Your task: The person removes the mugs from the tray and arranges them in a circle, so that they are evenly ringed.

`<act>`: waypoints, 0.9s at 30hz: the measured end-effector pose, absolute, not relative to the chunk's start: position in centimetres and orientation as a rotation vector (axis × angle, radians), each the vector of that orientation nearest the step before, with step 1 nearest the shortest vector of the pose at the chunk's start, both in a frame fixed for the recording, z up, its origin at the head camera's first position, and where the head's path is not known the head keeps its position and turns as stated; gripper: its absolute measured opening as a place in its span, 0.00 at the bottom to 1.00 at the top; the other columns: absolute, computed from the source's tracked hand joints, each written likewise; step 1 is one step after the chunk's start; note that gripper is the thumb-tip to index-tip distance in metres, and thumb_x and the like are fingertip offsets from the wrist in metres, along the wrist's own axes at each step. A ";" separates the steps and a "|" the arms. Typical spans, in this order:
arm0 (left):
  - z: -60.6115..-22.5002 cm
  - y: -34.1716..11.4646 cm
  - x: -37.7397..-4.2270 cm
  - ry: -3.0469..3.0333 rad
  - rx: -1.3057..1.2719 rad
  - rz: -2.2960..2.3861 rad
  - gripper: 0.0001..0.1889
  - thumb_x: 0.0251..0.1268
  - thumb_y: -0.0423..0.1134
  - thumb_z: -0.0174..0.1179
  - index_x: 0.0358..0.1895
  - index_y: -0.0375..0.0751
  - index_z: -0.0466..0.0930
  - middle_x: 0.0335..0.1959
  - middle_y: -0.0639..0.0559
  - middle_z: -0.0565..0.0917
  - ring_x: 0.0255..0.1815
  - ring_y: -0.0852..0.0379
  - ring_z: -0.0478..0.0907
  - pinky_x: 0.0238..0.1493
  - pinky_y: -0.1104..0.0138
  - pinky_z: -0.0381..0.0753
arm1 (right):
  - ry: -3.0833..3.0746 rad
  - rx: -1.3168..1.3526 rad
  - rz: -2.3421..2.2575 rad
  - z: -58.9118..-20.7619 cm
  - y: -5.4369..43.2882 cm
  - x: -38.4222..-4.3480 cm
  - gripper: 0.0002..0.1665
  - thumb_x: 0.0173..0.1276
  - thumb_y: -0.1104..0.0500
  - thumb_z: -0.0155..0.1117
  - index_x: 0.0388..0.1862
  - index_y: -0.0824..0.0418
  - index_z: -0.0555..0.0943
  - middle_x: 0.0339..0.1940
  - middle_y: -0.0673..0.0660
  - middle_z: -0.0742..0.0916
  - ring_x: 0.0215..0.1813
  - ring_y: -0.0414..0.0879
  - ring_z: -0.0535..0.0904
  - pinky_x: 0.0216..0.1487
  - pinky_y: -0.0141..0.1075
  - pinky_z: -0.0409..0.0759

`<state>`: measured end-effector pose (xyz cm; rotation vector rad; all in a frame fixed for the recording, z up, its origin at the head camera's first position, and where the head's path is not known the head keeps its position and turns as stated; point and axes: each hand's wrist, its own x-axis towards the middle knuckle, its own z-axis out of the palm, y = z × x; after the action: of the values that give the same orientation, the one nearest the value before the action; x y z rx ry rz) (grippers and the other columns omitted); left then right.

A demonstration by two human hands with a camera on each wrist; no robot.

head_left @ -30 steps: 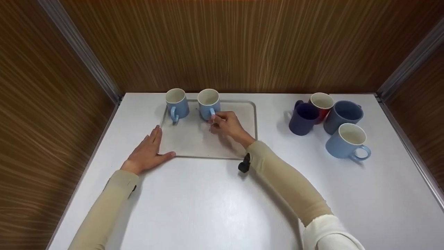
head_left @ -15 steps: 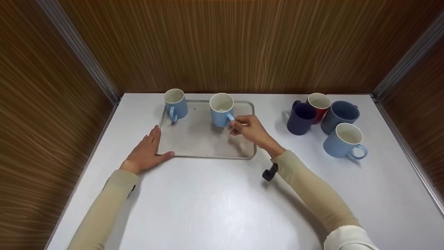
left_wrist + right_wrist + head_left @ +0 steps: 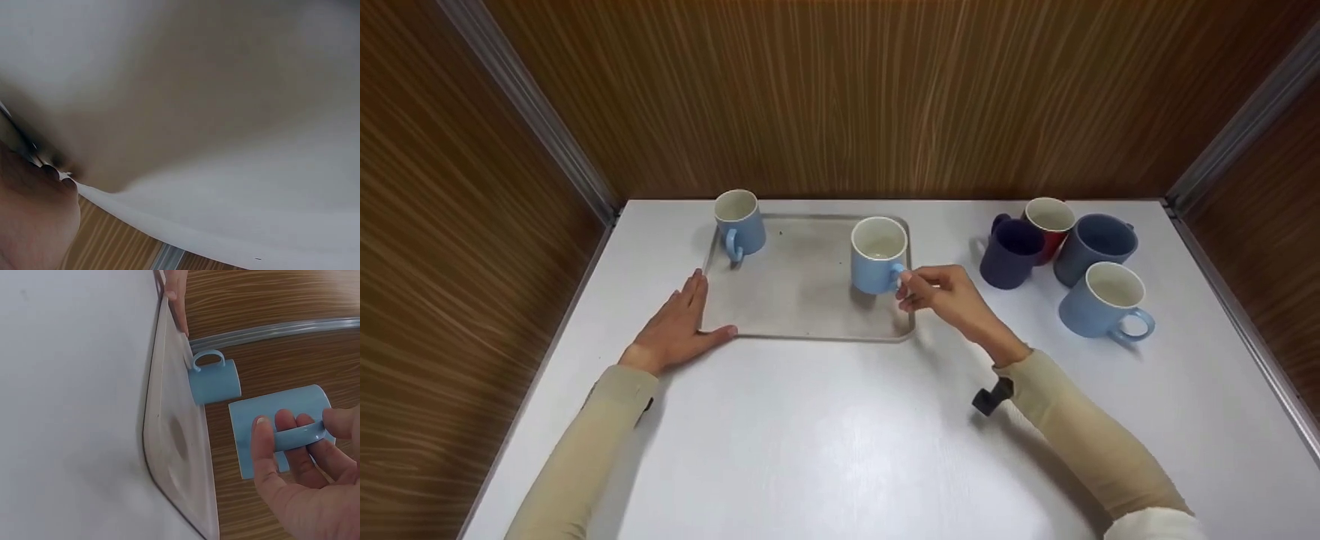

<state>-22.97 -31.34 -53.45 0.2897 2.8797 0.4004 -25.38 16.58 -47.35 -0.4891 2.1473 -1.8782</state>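
My right hand (image 3: pixel 949 298) grips the handle of a light blue mug (image 3: pixel 877 270), upright over the right part of a pale tray (image 3: pixel 780 307). In the right wrist view the curled fingers wrap the handle, and the held mug (image 3: pixel 247 433) is raised off the tray (image 3: pixel 163 416). A second light blue mug (image 3: pixel 741 229) stands at the tray's back left corner, its handle toward me. My left hand (image 3: pixel 671 334) rests with straight fingers along the tray's left edge, thumb at the front left corner. The left wrist view shows only part of that hand (image 3: pixel 39 219).
At the right of the white table (image 3: pixel 810 435) stand a dark purple mug (image 3: pixel 1009 262), a red mug (image 3: pixel 1054 236), a grey-blue mug (image 3: pixel 1087 255) and another light blue mug (image 3: pixel 1091 311), grouped closely. Wood-grain panels (image 3: pixel 840 97) rise at the back and sides.
My right hand has lifted the light blue mug from the tray's back middle and carried it right and toward me. My left hand has stayed at the tray's corner.
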 end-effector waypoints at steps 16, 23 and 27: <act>-53.5 -31.5 -23.0 2.889 0.284 0.389 0.67 0.67 0.86 0.43 0.88 0.36 0.30 0.90 0.42 0.31 0.91 0.41 0.34 0.90 0.46 0.40 | 2.269 -0.446 -1.815 -47.2 23.3 -23.6 0.22 0.84 0.56 0.62 0.51 0.80 0.83 0.40 0.61 0.89 0.41 0.46 0.90 0.52 0.36 0.91; -53.3 -31.3 -23.0 2.880 0.275 0.392 0.67 0.66 0.86 0.43 0.88 0.37 0.29 0.90 0.43 0.31 0.91 0.41 0.33 0.90 0.46 0.39 | 2.285 -0.444 -1.815 -47.1 25.8 -22.3 0.23 0.85 0.56 0.60 0.51 0.79 0.83 0.39 0.56 0.89 0.41 0.46 0.91 0.53 0.35 0.91; -53.4 -31.3 -23.0 2.887 0.277 0.390 0.67 0.66 0.86 0.44 0.88 0.37 0.29 0.91 0.42 0.32 0.91 0.41 0.34 0.90 0.47 0.40 | 2.288 -0.454 -1.813 -47.0 26.9 -21.8 0.23 0.85 0.57 0.59 0.51 0.82 0.82 0.39 0.56 0.90 0.41 0.47 0.91 0.53 0.36 0.91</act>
<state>-22.97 -31.32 -53.38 0.2767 2.8874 0.3899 -21.80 26.90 -47.00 -0.4537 2.2880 -1.8129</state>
